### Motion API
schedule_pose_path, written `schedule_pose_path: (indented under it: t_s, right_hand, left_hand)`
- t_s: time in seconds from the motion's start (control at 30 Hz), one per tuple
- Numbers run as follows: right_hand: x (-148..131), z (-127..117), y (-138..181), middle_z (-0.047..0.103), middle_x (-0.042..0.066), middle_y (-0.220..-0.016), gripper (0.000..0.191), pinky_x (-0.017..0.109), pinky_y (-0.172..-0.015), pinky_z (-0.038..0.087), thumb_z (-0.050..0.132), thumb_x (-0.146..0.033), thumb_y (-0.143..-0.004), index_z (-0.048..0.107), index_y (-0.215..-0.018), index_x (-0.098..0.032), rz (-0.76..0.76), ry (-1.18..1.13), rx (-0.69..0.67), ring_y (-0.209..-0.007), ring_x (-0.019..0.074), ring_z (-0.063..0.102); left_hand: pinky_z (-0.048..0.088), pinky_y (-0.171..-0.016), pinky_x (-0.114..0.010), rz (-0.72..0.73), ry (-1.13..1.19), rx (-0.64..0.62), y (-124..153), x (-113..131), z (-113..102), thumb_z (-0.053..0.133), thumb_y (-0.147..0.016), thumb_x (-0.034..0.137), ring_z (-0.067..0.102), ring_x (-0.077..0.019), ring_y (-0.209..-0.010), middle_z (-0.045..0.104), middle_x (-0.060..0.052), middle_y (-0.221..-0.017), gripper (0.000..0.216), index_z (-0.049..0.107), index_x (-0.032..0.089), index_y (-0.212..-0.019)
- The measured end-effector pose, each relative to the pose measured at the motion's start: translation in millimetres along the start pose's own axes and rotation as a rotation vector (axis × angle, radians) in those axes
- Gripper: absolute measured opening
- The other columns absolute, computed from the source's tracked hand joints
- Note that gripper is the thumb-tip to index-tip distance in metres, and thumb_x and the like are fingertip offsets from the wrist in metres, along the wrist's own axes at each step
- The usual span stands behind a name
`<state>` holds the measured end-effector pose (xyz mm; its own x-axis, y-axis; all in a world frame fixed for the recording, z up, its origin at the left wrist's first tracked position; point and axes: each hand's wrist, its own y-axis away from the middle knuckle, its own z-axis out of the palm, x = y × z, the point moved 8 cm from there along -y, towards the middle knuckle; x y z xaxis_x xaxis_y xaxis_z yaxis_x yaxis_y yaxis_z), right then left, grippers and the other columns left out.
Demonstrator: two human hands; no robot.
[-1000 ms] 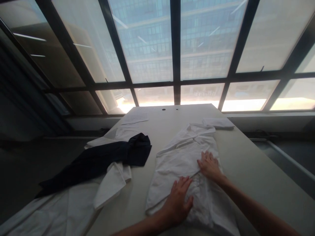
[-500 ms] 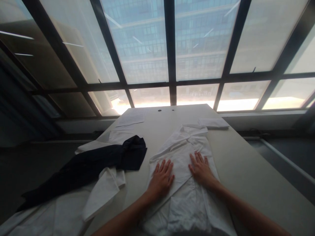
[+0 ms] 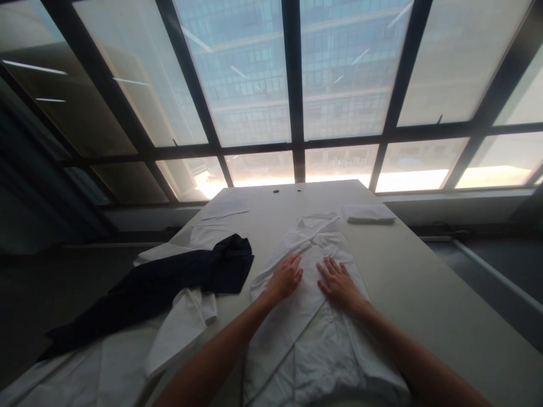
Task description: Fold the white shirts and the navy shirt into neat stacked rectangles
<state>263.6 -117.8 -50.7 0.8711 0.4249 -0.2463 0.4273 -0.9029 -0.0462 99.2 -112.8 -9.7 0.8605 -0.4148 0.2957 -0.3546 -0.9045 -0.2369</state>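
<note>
Large dark-framed windows (image 3: pixel 292 85) at 12 o'clock; pale table (image 3: pixel 424 294) running from the near edge toward them. White shirt (image 3: pixel 309 328) lying flat on the table at centre, folded narrow, with collar end at 12 o'clock and hem end at 6 o'clock; long axis along the 12–6 line. Left hand (image 3: pixel 286 278) and right hand (image 3: pixel 339 282) resting palm down on the upper part of the shirt, fingers spread, nothing pinched. Judged light, soft and limp, with no stiffness; likely to slide on the smooth table and to lose folds if lifted by one point. Best taken at both side edges, near the shoulders. Dark garment (image 3: pixel 169 282) over white cloth (image 3: pixel 127 362) at 9 o'clock; folded white stack (image 3: pixel 367 213) at 1 o'clock.
</note>
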Motion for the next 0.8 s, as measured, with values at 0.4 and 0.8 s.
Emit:
schedule_pose_path:
  t_s: [0.4, 0.8]
  right_hand:
    - [3.3, -1.1, 1.9, 0.022, 0.01, -0.163, 0.058, 0.046, -0.12, 0.007, 0.043, -0.039, -0.097, 0.038, -0.152, -0.022, -0.008, -0.072, 0.032, -0.151, 0.0256, 0.014]
    - [37.6, -32.6, 9.0, 0.068, 0.012, -0.117, 0.051, 0.032, -0.097, 0.043, 0.044, -0.02, -0.088, 0.055, -0.137, -0.017, 0.295, -0.173, 0.359, -0.109, 0.024, 0.061]
  left_hand:
    - [0.031, -0.115, -0.036, -0.361, -0.179, 0.113, -55.7, -137.5, -28.1, 0.04, -0.101, 0.028, 0.042, -0.0234, -0.139, 0.048, -0.015, -0.147, 0.044, 0.048, 0.013, -0.142]
    - [0.024, -0.117, -0.052, -0.29, -0.164, 0.027, -62.2, -84.8, 22.4, 0.034, -0.103, 0.041, 0.032, -0.0285, -0.145, 0.042, -0.01, -0.154, 0.051, 0.042, 0.022, -0.149]
